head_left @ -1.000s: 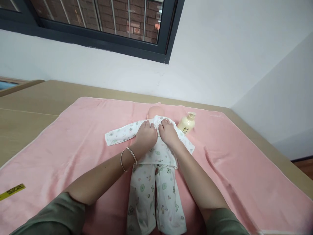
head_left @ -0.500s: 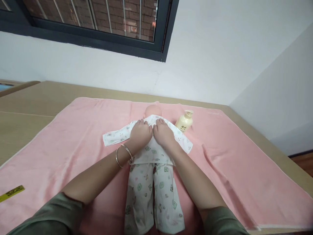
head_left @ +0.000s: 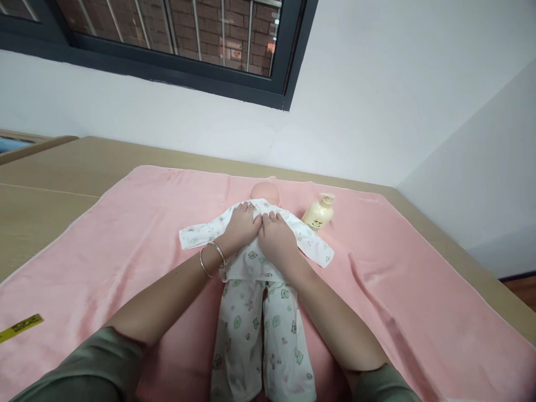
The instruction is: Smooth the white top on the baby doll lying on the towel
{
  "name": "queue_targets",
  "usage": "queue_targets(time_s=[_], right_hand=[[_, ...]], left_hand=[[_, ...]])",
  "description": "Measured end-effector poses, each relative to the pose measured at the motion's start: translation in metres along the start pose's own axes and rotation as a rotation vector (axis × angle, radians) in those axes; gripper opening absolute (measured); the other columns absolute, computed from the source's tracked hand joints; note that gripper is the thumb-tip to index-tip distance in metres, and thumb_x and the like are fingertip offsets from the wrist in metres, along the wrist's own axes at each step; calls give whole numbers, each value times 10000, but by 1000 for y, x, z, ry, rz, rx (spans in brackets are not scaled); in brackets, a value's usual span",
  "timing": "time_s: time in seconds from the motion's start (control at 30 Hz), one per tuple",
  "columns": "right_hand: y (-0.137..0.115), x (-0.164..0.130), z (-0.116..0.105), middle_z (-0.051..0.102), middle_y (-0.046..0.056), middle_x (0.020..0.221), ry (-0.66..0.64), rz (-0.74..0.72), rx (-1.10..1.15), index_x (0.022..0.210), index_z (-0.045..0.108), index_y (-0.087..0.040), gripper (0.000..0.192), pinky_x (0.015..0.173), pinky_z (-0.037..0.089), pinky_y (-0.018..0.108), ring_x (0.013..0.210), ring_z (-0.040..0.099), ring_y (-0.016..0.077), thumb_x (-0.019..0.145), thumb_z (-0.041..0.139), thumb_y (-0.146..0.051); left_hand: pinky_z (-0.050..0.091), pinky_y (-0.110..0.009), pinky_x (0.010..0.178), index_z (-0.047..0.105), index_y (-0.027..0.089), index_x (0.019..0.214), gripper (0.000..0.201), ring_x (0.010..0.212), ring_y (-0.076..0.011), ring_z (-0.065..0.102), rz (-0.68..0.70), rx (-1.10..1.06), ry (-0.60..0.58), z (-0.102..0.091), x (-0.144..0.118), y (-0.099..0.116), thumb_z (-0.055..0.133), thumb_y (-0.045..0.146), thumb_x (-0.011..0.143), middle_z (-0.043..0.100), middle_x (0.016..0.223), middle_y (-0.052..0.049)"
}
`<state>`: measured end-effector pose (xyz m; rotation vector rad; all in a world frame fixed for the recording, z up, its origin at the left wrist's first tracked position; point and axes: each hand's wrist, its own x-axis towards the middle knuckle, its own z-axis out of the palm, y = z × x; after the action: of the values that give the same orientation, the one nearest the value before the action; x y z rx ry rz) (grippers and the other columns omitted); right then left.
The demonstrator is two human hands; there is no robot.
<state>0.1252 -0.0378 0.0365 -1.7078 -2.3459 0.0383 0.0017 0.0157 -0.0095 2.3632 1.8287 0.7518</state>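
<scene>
A baby doll in a white patterned top (head_left: pixel 247 271) and matching trousers (head_left: pixel 288 340) lies stretched out before me, its bald head (head_left: pixel 265 192) at the far end. Both sleeves are spread to the sides. My left hand (head_left: pixel 243 226), with bangles at the wrist, rests on the upper body of the top, fingers extended. Beside it, my right hand (head_left: pixel 277 237) lies on the same area, fingers also laid out over the cloth. The thumbs meet near the middle. Which way the doll faces I cannot tell.
A pale yellow pump bottle (head_left: pixel 319 212) leans by the doll's right-hand sleeve. Beneath everything a pink cloth (head_left: pixel 146 223) covers a wooden surface (head_left: pixel 50 173). A yellow strip (head_left: pixel 20 328) lies at the left. Behind are a white wall (head_left: pixel 352 111) and a barred window (head_left: pixel 176 33).
My right hand has drawn back slightly toward me over the top, while my left stays about where it was on the doll. The whole view has shifted a little.
</scene>
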Motion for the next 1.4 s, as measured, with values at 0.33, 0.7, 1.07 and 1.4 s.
queue_targets(time_s=[0.33,0.7,1.07,1.4], right_hand=[[39,28,22,409,162,1608,48,91,262,1517,463,-94,543,1252,217,500,1527,305,309,1016,369,-279],[53,27,10,492,137,1558,46,49,367,1456,551,-129,503,1240,275,408,1503,369,243,1016,401,-320],[2,4,1,445,245,1559,-45,60,14,1497,466,-20,540,1204,309,502,1469,396,365,995,377,-198],[53,27,2,466,215,1556,-41,129,134,1500,456,-12,544,1222,291,380,1486,393,273,1039,287,-247]], left_hand=[[382,-500,1159,544,34,1357,498,1387,-335,503,-7,10,59,6,-5,4,360,343,1013,576,1441,-240],[391,-501,1119,485,-92,1397,537,1401,-378,479,44,164,34,-3,-20,22,349,246,1004,544,1432,-328],[490,-399,1016,655,69,1172,418,1139,-271,653,96,-53,-124,-20,9,-10,317,261,1019,709,1203,-191],[374,-543,1134,581,-59,1312,461,1396,-381,481,239,160,-27,-9,-25,25,353,162,977,581,1389,-323]])
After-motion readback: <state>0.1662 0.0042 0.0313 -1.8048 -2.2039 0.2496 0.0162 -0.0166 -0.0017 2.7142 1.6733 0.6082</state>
